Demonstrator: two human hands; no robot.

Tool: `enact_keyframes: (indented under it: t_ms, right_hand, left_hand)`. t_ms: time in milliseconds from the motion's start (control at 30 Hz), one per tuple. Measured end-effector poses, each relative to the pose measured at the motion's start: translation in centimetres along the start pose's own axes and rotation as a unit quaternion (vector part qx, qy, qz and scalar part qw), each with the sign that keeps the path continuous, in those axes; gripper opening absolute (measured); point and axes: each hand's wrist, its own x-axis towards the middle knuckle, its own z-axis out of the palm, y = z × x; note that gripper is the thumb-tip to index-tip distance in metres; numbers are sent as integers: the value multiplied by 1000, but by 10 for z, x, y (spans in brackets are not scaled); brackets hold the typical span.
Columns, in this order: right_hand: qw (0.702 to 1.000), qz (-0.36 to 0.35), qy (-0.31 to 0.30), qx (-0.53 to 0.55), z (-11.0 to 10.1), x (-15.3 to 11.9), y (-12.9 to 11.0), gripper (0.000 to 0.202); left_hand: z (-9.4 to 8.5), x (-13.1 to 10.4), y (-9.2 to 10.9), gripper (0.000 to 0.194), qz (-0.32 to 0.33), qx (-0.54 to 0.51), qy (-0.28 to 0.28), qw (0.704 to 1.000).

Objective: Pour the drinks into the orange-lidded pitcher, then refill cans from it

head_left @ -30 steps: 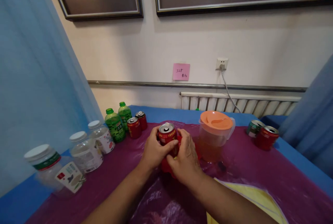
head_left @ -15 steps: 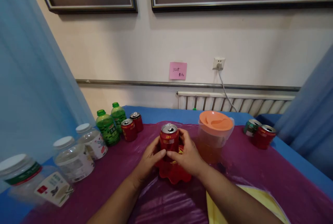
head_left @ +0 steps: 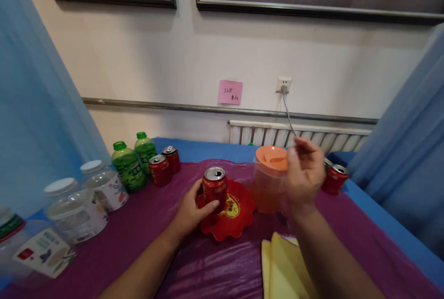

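My left hand [head_left: 190,211] is wrapped around an opened red drink can [head_left: 214,192], held upright over the left part of a red scalloped plate [head_left: 243,220]. Whether the can's base touches the plate is hidden. A yellow print shows at the plate's middle. My right hand [head_left: 307,176] is raised with loosely curled fingers, the thumb apart from them and nothing seen between. It overlaps the right side of a clear plastic pitcher [head_left: 268,195] in the view. The pitcher has an orange lid [head_left: 271,156] and amber liquid inside; its handle side is hidden by the hand.
Left stand clear jars [head_left: 74,211] with white lids, green bottles [head_left: 129,169] and red cans [head_left: 160,170]. Another red can [head_left: 336,179] stands right, with one partly hidden beside it. A folded yellow cloth [head_left: 287,266] lies in front on the purple table cover [head_left: 208,271].
My right hand has let go of the red can and moved up and right, beside the pitcher. My left hand still holds the can. The view has shifted slightly right.
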Motion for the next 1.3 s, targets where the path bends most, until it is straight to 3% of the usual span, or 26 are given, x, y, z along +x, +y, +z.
enact_keyframes:
  t_ms: [100, 233, 333, 533, 733, 1000, 1133, 1300]
  right_hand:
    - [990, 106, 67, -62, -19, 36, 54, 41]
    - [977, 202, -5, -62, -33, 38, 113, 52]
    - [969, 239, -58, -22, -38, 24, 132, 62]
    - [943, 310, -101, 68, -44, 11, 145, 64]
    - [923, 344, -110, 131, -43, 11, 143, 55]
    - [924, 333, -127, 142, -42, 34, 103, 57]
    - [944, 299, -126, 63, -40, 41, 81, 54]
    - [955, 234, -176, -47, -38, 40, 61, 53]
  left_hand:
    - [3, -1, 1, 66, 8, 68, -14, 998]
    - [5, -2, 4, 63, 10, 119, -19, 993]
    - [5, -1, 4, 62, 7, 139, -15, 990]
    - [6, -1, -6, 64, 4, 134, -24, 991]
    - [7, -2, -12, 64, 11, 150, -31, 988]
    - [7, -4, -8, 65, 12, 153, -18, 988]
    - [6, -5, -5, 65, 17, 194, -31, 980]
    - [3, -5, -6, 68, 17, 258, -44, 965]
